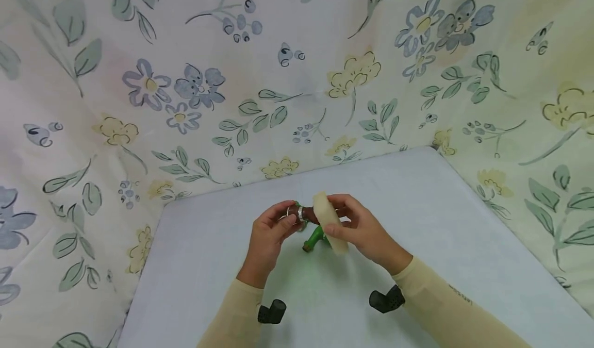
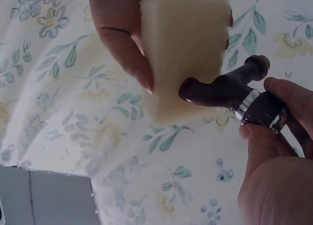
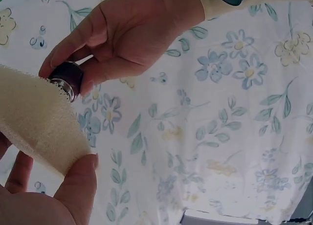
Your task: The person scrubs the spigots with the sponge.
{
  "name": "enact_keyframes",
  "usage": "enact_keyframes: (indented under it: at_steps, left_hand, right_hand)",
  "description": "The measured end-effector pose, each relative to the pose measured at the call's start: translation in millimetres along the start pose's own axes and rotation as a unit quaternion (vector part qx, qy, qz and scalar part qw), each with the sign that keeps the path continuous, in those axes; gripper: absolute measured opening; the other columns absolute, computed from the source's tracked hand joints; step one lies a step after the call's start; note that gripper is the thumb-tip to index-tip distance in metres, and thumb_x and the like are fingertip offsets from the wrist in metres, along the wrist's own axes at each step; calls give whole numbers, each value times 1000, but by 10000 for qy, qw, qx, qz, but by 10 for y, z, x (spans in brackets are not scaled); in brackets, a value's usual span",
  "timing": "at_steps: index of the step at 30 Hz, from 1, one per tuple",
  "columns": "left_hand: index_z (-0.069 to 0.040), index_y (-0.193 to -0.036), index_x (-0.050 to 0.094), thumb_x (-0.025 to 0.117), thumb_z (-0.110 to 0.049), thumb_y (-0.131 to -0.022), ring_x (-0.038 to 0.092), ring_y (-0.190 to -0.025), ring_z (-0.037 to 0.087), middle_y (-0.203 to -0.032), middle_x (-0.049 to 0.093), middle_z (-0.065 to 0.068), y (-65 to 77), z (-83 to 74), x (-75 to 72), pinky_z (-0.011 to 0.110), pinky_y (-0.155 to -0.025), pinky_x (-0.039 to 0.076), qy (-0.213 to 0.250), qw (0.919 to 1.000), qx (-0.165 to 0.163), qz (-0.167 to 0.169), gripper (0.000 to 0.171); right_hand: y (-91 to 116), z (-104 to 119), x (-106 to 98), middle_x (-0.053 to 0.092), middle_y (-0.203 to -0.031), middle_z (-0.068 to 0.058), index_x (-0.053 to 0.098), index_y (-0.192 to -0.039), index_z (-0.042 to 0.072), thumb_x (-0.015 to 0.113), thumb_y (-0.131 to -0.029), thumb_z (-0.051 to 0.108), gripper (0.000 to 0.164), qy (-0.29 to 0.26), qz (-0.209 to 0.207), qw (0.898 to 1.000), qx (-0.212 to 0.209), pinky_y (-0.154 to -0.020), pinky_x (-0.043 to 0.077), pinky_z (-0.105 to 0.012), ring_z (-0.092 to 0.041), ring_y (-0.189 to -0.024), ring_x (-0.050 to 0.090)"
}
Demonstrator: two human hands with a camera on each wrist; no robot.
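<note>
The left hand (image 1: 269, 232) is pinching a dark-red, silver-banded tap (image 2: 227, 91). The right hand (image 1: 366, 230) is gripping a cream sponge (image 1: 327, 214) beside it.

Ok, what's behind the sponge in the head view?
A green object shows at the lower left of the sponge, and a dark red tap runs up to its left edge. What continues behind is covered, so the green object's full shape can't be seen.

Above the counter (image 1: 209, 265), a fitting (image 2: 222, 91) in the left hand (image 1: 271, 234) sits left of the sponge (image 1: 330, 224) in the right hand (image 1: 364, 229); another fitting (image 1: 313, 239) lies below; cloth (image 1: 260, 75) hangs behind.
</note>
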State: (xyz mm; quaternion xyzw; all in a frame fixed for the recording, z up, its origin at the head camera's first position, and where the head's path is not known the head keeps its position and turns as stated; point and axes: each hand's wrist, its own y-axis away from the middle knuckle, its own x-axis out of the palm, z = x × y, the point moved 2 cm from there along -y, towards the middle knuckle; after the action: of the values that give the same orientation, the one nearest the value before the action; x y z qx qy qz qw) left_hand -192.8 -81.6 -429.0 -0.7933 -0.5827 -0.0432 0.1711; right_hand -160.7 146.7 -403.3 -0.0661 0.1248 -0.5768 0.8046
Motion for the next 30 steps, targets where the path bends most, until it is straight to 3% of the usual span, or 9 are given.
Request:
enact_keyframes:
  at_steps: [7,11,21,30]
  left_hand:
    - [2,-124,58,72,-11,-87,60,-106,35,-120,57,22,-9,10,-13,44,-87,51,-227,9990,7,-392,41]
    - [-4,-121,62,73,-13,-86,59,-107,37,-120,58,21,0,9,-8,44,-87,51,-249,9988,-18,-423,39]
    - [-3,-122,61,73,-14,-86,59,-106,36,-122,56,21,8,21,-11,45,-88,51,-178,9992,-75,-359,40]
    - [3,-127,54,66,-9,-92,58,-108,36,-123,54,24,43,-3,10,46,-89,49,-39,10000,10,-34,39]
  right_hand:
    - [49,361,65,50,-126,-3,45,-136,12,74,-85,12,58,528,-75,9978,-399,-89,45,-52,-26,-112,46]
    - [57,366,70,51,-125,-3,45,-136,12,74,-84,11,60,628,-98,9969,-455,-89,46,-51,-26,-111,46]
    - [54,363,65,51,-124,-5,45,-136,10,74,-85,12,59,635,-133,9969,-436,-90,45,-51,-27,-110,46]
    - [42,300,44,51,-125,-6,44,-137,11,74,-86,12,59,426,-127,9987,-265,-87,46,-53,-29,-110,47]
